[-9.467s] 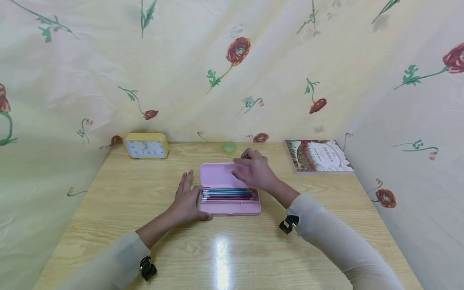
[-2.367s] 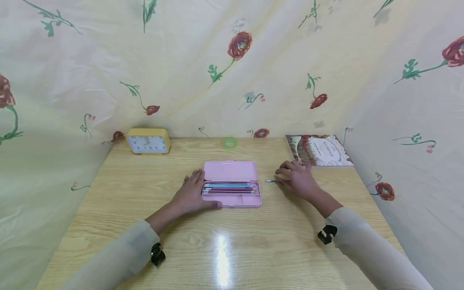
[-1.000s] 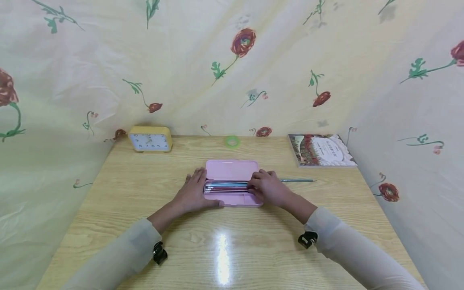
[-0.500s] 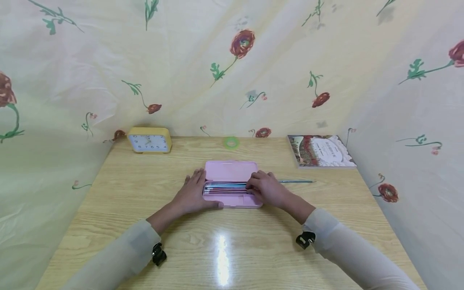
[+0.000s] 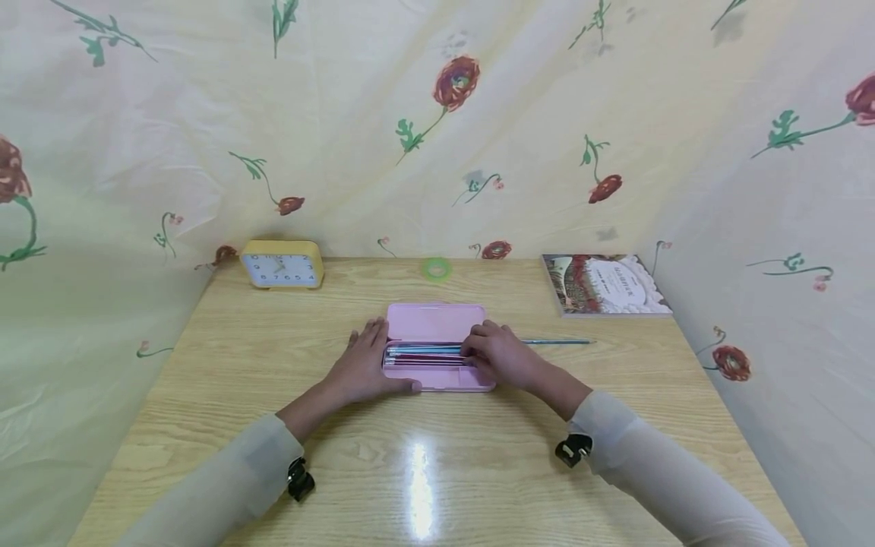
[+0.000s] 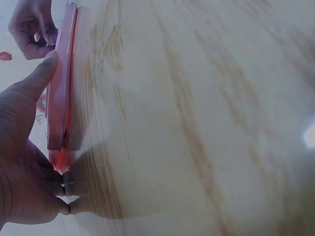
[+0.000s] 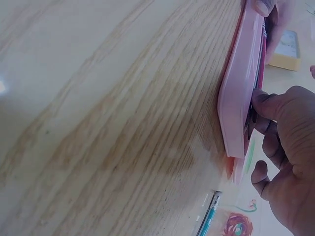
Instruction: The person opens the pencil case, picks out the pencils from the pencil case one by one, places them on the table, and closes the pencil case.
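A pink pencil case (image 5: 437, 380) lies with its lid folded back, several blue and dark red pencils (image 5: 424, 357) side by side in its long compartment. My left hand (image 5: 358, 368) braces the case's left end, fingers straight at the side and thumb (image 6: 44, 73) along the front edge. At the right end, my right hand (image 5: 502, 355) reaches into the compartment. Its thumb and index finger pinch a pencil near the tip, the pinch partly hidden by the case wall in the right wrist view. A loose blue pencil (image 5: 557, 342) lies on the table just beyond that hand.
A yellow alarm clock (image 5: 282, 264) stands at the back left of the wooden table (image 5: 328, 486). Green tape (image 5: 437, 269) lies at the back middle, a book (image 5: 607, 285) at the back right. Flowered cloth (image 5: 355, 114) hangs behind and along both sides.
Earlier, my right hand set a blue pencil on the table right of the case, then returned to the compartment. Lately it has shifted slightly left, and the tilted blue pencil lies straighter.
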Action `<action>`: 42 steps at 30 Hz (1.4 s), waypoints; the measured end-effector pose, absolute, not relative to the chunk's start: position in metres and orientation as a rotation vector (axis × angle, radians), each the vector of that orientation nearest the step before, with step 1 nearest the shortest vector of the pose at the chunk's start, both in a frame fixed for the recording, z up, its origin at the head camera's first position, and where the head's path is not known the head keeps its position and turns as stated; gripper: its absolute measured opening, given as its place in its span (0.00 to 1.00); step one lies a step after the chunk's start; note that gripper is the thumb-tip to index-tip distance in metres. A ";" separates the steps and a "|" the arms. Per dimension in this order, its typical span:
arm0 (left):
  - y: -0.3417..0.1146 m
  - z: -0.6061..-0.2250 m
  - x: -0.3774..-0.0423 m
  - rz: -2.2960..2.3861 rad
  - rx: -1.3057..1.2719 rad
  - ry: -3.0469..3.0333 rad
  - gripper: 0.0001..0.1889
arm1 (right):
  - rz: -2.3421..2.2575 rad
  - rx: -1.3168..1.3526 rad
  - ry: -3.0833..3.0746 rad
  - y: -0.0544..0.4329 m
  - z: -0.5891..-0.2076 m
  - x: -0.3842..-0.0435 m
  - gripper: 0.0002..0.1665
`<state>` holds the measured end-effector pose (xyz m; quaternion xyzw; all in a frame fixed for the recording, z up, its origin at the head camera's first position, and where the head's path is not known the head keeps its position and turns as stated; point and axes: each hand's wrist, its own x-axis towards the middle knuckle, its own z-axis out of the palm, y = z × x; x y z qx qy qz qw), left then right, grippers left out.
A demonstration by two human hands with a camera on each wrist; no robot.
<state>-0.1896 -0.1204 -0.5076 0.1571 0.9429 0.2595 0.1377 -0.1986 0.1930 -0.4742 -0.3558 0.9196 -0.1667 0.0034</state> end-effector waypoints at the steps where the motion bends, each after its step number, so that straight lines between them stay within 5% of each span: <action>1: -0.120 -0.507 -0.190 0.746 0.455 2.728 0.81 | -0.518 -1.115 2.880 0.192 -0.474 -0.199 0.08; 13: -0.113 -0.505 -0.187 0.757 0.445 2.716 0.80 | -0.390 -1.145 2.978 0.178 -0.478 -0.200 0.05; 24: -0.113 -0.503 -0.185 0.755 0.453 2.724 0.80 | -0.117 -1.541 3.222 0.180 -0.486 -0.201 0.07; 42: -0.118 -0.501 -0.183 0.767 0.443 2.730 0.79 | -0.435 -1.493 3.398 0.257 -0.491 -0.210 0.14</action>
